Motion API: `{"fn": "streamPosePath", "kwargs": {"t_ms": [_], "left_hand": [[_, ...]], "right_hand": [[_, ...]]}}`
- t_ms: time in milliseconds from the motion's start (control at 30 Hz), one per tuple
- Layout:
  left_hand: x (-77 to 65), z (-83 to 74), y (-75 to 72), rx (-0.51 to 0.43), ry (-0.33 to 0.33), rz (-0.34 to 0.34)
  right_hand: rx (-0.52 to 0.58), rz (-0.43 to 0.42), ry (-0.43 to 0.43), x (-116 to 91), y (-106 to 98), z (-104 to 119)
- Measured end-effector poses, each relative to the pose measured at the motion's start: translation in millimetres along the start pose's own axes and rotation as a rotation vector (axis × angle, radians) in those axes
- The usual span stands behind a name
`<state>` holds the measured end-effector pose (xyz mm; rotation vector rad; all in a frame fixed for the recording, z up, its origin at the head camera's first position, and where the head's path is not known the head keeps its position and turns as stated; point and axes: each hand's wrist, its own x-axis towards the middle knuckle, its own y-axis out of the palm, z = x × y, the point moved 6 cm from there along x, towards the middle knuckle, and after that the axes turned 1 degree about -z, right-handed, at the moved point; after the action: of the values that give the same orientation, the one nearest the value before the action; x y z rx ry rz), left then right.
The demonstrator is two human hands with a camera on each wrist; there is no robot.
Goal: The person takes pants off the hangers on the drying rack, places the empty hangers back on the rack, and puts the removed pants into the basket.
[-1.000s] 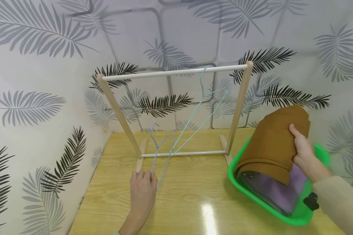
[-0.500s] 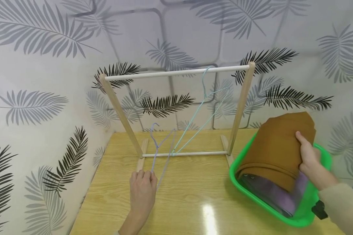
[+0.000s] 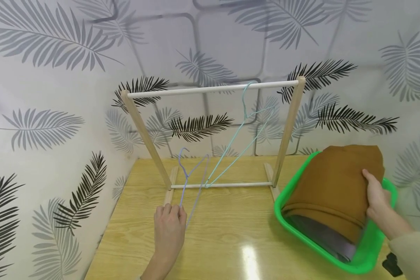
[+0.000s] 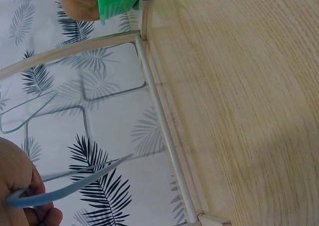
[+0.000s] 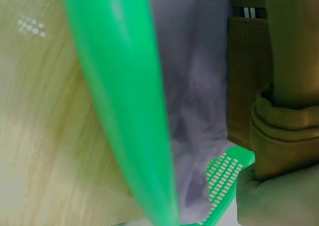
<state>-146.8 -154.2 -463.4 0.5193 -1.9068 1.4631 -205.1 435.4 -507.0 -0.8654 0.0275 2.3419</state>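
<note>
My left hand (image 3: pixel 169 229) grips a pale purple wire hanger (image 3: pixel 184 186) above the table, its hook pointing up. In the left wrist view that hanger (image 4: pixel 70 187) passes between the curled fingers (image 4: pixel 42 217). Over the green basket (image 3: pixel 311 245) at the right, my right hand (image 3: pixel 378 194) holds folded brown trousers (image 3: pixel 336 182), thumb on top and the other fingers hidden beneath. In the right wrist view the trousers (image 5: pixel 289 131) show a stitched, turned hem. A purple-grey garment (image 5: pixel 194 86) lies in the basket below them, mostly covered in the head view.
A small rack with wooden posts (image 3: pixel 287 132) and a white top rail (image 3: pixel 213 89) stands at the back of the wooden table (image 3: pixel 224 229). One turquoise hanger (image 3: pixel 232 140) hangs from the rail, slanting. A patterned wall (image 3: pixel 56 97) rises behind and at the left.
My right hand has moved down and right with the brown trousers, which now cover more of the purple-grey garment. My left hand and the purple hanger stay in nearly the same place.
</note>
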Motion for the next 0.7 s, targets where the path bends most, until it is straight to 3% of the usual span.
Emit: {"fn": "streamPosePath", "kwargs": {"t_ms": [300, 700], "left_hand": [[-1.3, 0.2, -0.6, -0.001, 0.0, 0.003], [-1.9, 0.2, -0.1, -0.001, 0.011, -0.01]], "right_hand": [[0.064, 0.087, -0.003, 8, -9, -14], [0.047, 0.058, 0.006, 11, -14, -32]]}}
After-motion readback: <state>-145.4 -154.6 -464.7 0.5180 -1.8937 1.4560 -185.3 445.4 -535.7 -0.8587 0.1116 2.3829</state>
